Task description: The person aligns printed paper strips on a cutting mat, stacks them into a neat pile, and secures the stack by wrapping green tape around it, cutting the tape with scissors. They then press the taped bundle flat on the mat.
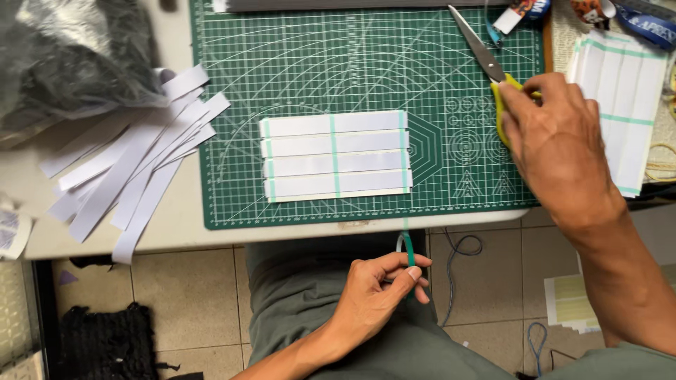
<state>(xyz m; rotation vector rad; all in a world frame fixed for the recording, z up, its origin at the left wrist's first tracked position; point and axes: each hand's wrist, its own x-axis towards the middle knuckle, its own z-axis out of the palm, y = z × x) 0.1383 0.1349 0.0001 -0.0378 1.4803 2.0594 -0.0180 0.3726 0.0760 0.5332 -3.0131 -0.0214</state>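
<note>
- Nearest, over the lap in grey-green trousers: left hand, fingers curled shut, pinching a curl of thin green tape between thumb and forefinger, just below the table edge.
- Past that, flat on the green cutting mat: four white paper strips stacked edge to edge in a neat block, bound by green tape lines running across them at the left end, the middle and the right end.
- To the right, on the mat's right edge: right hand, palm down, closed around the yellow handles of a pair of scissors; blades together, pointing away toward the mat's far edge.
- Beyond the right hand, off the mat: a white sheet with green tape lines, partly hidden by the wrist.
- Far left, half on the mat and half on the pale table: a loose fan of white paper strips, overlapping at angles.
- Farthest left corner: a crumpled dark plastic bag.
- Down on the tiled floor, right of the knees: a loose cord and some pale yellow sheets.
</note>
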